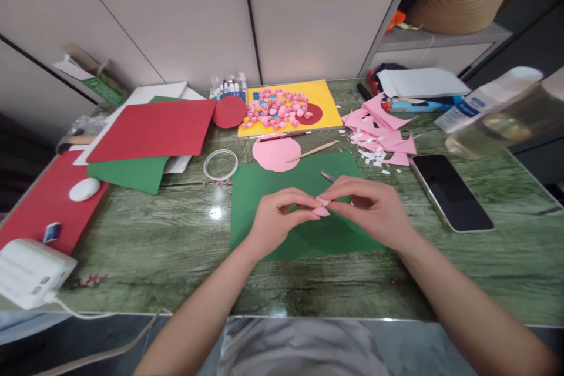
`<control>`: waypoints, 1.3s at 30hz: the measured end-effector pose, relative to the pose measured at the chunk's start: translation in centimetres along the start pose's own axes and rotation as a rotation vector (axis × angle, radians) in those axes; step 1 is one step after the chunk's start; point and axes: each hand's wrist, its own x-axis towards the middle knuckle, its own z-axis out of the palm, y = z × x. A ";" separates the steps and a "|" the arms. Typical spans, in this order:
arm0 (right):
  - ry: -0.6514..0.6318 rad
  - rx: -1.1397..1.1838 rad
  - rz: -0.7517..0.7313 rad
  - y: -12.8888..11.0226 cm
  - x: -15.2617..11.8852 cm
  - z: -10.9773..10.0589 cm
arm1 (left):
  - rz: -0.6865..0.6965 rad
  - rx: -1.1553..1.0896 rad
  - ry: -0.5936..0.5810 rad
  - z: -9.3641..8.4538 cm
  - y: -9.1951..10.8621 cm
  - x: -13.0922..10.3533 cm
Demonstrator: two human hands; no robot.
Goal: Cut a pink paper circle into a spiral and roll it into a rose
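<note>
Above a green paper sheet [259, 188], my left hand [279, 217] and my right hand [374, 208] meet fingertip to fingertip. Both are closed in a pinch on a small pink paper piece [321, 211], which has a whitish part on top between the fingers. A metal tip [328, 176] shows just beyond my right hand; the hand hides the rest of that tool. Behind the hands lie a round pink paper [275, 155], a wooden stick [315, 150] and a dark red pencil-like stick [286, 136].
Many small pink rolled pieces [275, 108] cover a yellow sheet [319, 94] at the back. Pink scraps [383, 129] and a phone [453, 191] lie right. Left are a tape roll [205, 165], red paper [154, 129] and a white charger [33, 273]. A bottle [493, 123] stands far right.
</note>
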 end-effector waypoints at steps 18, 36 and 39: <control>-0.020 0.041 0.025 0.0 0.1 -0.1 | -0.190 -0.199 -0.044 0.0 0.0 0.3; -0.058 0.075 0.041 -0.3 0.1 -0.3 | -0.070 -0.104 -0.026 0.0 0.3 0.2; -0.054 0.070 0.042 -0.3 0.1 -0.3 | -0.055 -0.066 -0.021 0.0 0.4 0.2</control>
